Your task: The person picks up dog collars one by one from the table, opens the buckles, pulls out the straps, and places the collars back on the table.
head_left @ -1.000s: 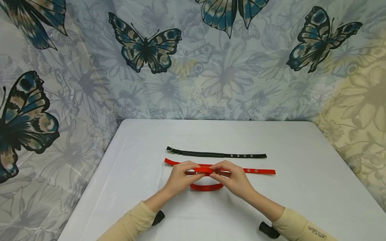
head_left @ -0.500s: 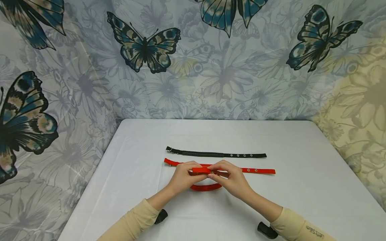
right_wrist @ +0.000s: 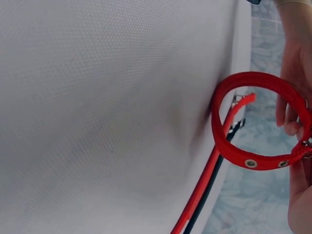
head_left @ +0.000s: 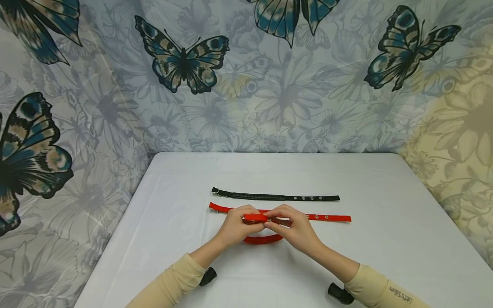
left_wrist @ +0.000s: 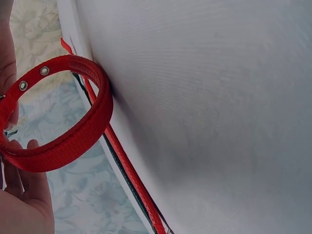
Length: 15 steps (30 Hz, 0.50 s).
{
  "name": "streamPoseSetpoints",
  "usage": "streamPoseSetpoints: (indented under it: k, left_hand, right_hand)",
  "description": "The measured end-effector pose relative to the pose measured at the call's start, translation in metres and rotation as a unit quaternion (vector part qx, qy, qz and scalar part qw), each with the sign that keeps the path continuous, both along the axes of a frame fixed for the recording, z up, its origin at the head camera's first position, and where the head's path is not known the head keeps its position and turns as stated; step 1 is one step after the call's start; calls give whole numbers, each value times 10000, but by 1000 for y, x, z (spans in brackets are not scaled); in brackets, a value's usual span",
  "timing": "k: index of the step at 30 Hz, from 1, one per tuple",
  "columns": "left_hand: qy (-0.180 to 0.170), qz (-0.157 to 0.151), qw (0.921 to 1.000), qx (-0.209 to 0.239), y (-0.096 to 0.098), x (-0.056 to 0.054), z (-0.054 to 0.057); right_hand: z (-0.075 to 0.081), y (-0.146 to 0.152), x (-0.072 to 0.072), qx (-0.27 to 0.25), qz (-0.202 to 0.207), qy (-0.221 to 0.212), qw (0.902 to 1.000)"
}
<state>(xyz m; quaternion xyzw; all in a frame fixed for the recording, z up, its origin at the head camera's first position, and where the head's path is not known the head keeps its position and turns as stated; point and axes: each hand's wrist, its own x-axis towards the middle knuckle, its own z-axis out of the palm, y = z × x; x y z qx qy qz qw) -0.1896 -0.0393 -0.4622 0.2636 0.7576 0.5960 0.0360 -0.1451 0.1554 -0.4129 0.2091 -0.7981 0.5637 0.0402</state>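
Observation:
Both hands hold a red buckle collar (head_left: 263, 241), bent into a ring above the table. In the head view my left hand (head_left: 236, 226) pinches its upper part from the left. My right hand (head_left: 297, 229) pinches beside it from the right, at the metal buckle (right_wrist: 307, 142), which fingers partly cover. The right wrist view shows the strap passing into the buckle, with eyelets (right_wrist: 251, 163) along it; how far it is threaded I cannot tell. Just behind the hands lies a second red collar (head_left: 331, 218), stretched flat, its middle hidden.
Farther back, a black collar (head_left: 265, 197) with eyelets lies straight, parallel to the flat red one. A white cloth covers the table (head_left: 154, 256). Patterned fabric with butterflies (head_left: 182, 60) hangs behind and at the sides. Black devices (head_left: 340, 294) sit under the wrists.
My left hand has shifted slightly right, closer to the right hand, and the red strap end between them has moved a little left. Both hands keep their grip on the ringed collar.

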Motion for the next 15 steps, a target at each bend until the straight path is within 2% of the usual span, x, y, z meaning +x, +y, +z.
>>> streamPoseSetpoints:
  k: [6,10,11,15]
  left_hand:
    - [-84,31,10000,-37,1,2,0]
    - [-12,58,10000,-16,2,4,0]
    - [25,63,10000,0,2,5,1]
    - [108,20,9997,220,2,13,17]
  right_hand:
    - [1,-1,2,54,-54,40,10000]
    - [-5,-1,1,41,-40,161,9999]
    - [-10,-1,0,17,-35,188,9998]
    - [-28,3,-6,-55,-34,309,9995]
